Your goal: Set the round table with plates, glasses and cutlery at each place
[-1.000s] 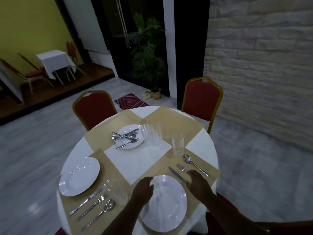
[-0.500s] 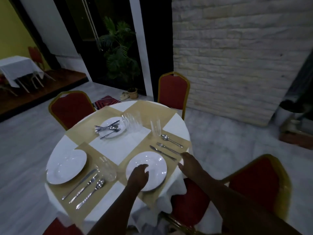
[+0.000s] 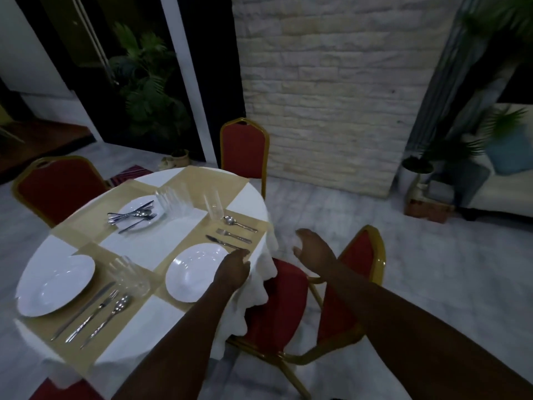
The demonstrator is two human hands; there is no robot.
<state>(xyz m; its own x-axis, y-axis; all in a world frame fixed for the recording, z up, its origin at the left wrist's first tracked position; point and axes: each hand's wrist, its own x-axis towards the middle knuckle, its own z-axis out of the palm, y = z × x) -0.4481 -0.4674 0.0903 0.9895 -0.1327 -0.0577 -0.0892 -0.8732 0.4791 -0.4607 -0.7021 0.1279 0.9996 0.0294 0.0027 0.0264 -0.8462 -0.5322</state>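
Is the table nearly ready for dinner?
Two places look done: left plate and near plate, each with cutlery and a glass. Left hand is at the near plate's edge; right hand holds nothing. Left: far plate piled with cutlery, and stacked glasses.

The round worktop [image 3: 135, 249] wears a white cloth [image 3: 259, 272] under tan placemats [image 3: 199, 180]. On these lie three plates [image 3: 193, 272], glasses [image 3: 213, 207] and cutlery [image 3: 230, 235].

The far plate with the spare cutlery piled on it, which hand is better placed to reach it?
Probably the left hand: it rests at the near plate, over the table, nearer the far plate. The right hand hangs off the table's edge.
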